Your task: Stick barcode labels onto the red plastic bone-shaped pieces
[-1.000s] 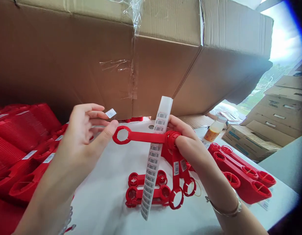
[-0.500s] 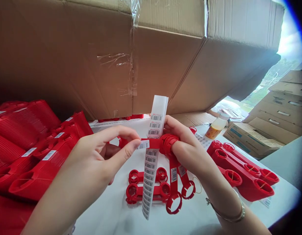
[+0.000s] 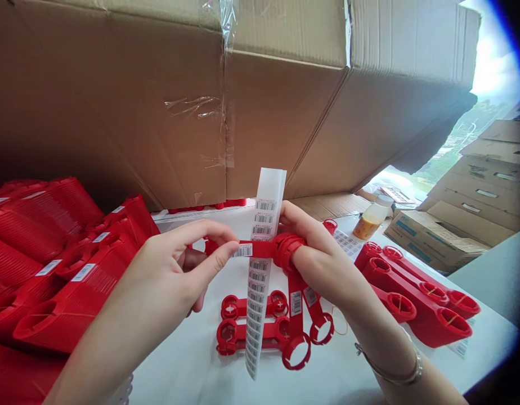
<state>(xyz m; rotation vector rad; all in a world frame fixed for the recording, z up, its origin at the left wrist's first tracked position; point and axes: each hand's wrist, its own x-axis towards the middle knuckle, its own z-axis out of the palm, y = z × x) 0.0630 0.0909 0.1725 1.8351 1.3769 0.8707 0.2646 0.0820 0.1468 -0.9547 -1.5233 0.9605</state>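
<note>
My left hand (image 3: 182, 264) is closed in a pinch, its thumb and forefinger at the left end of a small white barcode label (image 3: 244, 250). The label lies on the flat bar of a red plastic piece (image 3: 264, 250) with ring ends, partly hidden behind my fingers. My right hand (image 3: 319, 253) grips the other end of that piece together with several like it. Two of these, red ring-ended bars (image 3: 296, 323), hang down fanned out with labels on them. A long sheet of barcode labels (image 3: 256, 298) stands upright behind the bar, its top beside my right fingers.
Stacked red pieces (image 3: 83, 281) with labels fill the left. Red ring-ended pieces (image 3: 254, 332) lie on the white table (image 3: 192, 371); banded bundles (image 3: 420, 292) lie right. A bottle (image 3: 373, 218), an open carton (image 3: 437, 233) and a large cardboard box (image 3: 158, 112) stand beyond.
The view has shifted slightly. Both hands keep their hold, and the label stays at my left thumb on the red bar. The hanging pieces have moved slightly left.
</note>
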